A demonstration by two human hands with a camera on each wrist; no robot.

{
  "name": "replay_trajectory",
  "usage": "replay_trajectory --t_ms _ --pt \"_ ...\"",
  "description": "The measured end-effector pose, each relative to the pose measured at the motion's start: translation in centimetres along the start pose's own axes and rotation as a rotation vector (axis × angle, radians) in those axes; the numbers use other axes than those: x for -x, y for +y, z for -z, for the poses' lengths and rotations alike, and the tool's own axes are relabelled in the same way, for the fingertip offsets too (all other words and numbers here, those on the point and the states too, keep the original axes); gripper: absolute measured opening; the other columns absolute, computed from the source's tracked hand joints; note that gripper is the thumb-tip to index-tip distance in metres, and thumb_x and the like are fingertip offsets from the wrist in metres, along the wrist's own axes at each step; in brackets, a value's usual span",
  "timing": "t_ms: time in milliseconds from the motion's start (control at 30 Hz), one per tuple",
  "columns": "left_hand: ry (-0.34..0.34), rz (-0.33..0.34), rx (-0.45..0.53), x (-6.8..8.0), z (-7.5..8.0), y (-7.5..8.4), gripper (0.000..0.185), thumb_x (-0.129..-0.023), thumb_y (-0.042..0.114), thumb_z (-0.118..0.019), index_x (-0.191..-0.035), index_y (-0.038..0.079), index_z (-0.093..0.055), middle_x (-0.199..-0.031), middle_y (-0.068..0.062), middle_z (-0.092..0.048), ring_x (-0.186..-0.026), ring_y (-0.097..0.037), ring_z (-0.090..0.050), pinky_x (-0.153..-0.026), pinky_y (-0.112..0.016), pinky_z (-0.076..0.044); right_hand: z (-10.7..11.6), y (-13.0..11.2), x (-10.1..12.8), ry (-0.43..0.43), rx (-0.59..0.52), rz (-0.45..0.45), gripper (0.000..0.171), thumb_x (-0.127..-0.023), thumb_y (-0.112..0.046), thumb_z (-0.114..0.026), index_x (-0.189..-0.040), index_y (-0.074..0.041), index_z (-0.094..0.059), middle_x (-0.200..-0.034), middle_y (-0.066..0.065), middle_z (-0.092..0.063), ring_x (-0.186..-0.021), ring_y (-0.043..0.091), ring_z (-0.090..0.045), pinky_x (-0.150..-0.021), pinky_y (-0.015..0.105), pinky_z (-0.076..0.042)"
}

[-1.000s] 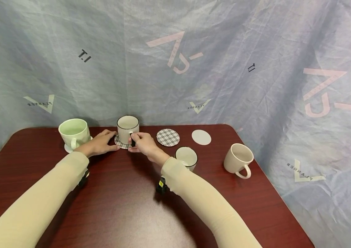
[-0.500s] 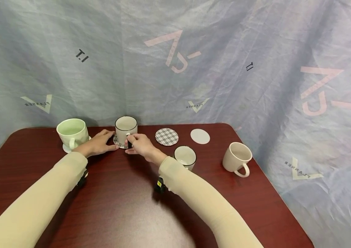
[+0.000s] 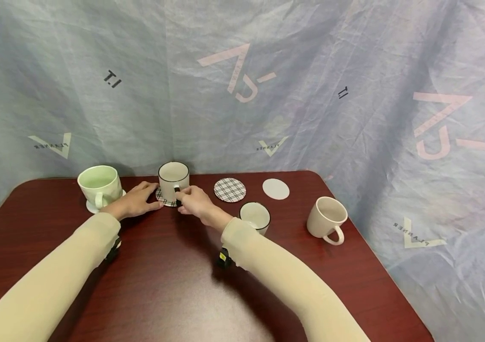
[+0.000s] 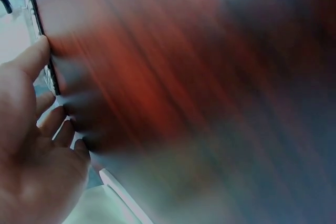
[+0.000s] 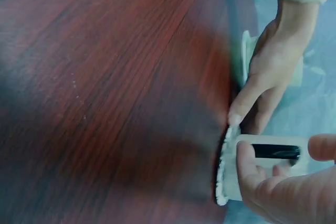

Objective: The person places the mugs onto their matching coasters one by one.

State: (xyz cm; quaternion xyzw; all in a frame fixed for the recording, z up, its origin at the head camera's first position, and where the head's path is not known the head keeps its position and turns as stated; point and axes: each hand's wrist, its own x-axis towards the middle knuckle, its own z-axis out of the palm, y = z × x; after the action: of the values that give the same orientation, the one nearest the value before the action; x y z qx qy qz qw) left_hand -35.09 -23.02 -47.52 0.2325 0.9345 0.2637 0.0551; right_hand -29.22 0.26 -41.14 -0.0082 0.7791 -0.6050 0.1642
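Grey-blue fabric (mirrored PLANNER), left hand spread at coaster, right hand at mug handle, pinch unclear

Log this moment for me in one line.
Black-handled mug: upright on plaid coaster | right hand: at handle, grip unclear | left hand: touching plaid coaster's edge | green mug: on white coaster
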Motion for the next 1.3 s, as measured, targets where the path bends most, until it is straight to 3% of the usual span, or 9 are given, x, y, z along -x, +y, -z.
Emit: replay_trajectory --t_ms 200,433,567,733,867,1300 --pt "-0.02 0.013 -0.038 0.6 0.5 1.8 0.078 -0.105 0.034 -0.067 -0.154 -0.018 -0.036 -0.155 -0.041 -0.036 -0.144 -0.058 -0.035 -0.119 -0.069 -0.032 1.8 -1.8 2.7 -0.089 -0.072 0.042 0.044 -0.107 -0.012 -0.059 -0.145 0.006 -0.047 -0.135 0.018 -0.059 -0.127 0.045 -0.063 -0.104 0.043 -0.057" --pt "0.007 0.023 -0.067 1.3 0.5 2.1 0.081 -0.104 0.031 -0.068 -0.158 -0.016 -0.03 -0.154 -0.042 -0.039 -0.145 -0.056 -0.038 -0.119 -0.067 -0.033 6.6 -4.4 5.9 -0.173 -0.173 0.132 0.041 -0.108 -0.003 -0.053 -0.147 0.009 -0.046 -0.141 0.025 -0.055 -0.116 0.035 -0.066 -0.112 0.047 -0.051" --pt "0.021 0.041 -0.063 1.8 0.6 2.5 0.081 -0.106 0.033 -0.066 -0.161 -0.013 -0.027 -0.155 -0.042 -0.039 -0.145 -0.056 -0.038 -0.119 -0.068 -0.033 9.9 -4.8 7.7 -0.174 -0.174 0.171 0.043 -0.11 -0.006 -0.053 -0.15 0.008 -0.044 -0.149 0.024 -0.051 -0.133 0.046 -0.059 -0.114 0.047 -0.049" --pt "0.054 0.036 -0.059 2.2 1.2 3.7 0.083 -0.106 0.033 -0.065 -0.163 -0.011 -0.023 -0.156 -0.041 -0.038 -0.144 -0.057 -0.039 -0.117 -0.07 -0.034 13.9 -4.2 10.0 -0.149 -0.146 0.211 0.047 -0.109 -0.008 -0.053 -0.152 0.008 -0.042 -0.154 0.025 -0.048 -0.139 0.051 -0.052 -0.114 0.045 -0.049" --pt "0.104 0.017 -0.05 2.5 2.1 5.1 0.083 -0.106 0.029 -0.066 -0.164 -0.011 -0.021 -0.156 -0.041 -0.039 -0.141 -0.058 -0.042 -0.114 -0.071 -0.036 16.2 -3.1 11.6 -0.11 -0.101 0.228 0.043 -0.108 -0.009 -0.054 -0.148 0.006 -0.047 -0.148 0.023 -0.053 -0.136 0.049 -0.056 -0.11 0.042 -0.053" --pt "0.257 -0.004 -0.05 4.3 4.8 9.7 0.081 -0.105 0.03 -0.066 -0.167 -0.002 -0.023 -0.16 -0.037 -0.036 -0.144 -0.056 -0.04 -0.113 -0.074 -0.035 20.3 0.1 15.0 -0.037 -0.002 0.244 0.041 -0.108 -0.009 -0.056 -0.145 0.005 -0.048 -0.143 0.022 -0.055 -0.129 0.043 -0.062 -0.107 0.045 -0.055"
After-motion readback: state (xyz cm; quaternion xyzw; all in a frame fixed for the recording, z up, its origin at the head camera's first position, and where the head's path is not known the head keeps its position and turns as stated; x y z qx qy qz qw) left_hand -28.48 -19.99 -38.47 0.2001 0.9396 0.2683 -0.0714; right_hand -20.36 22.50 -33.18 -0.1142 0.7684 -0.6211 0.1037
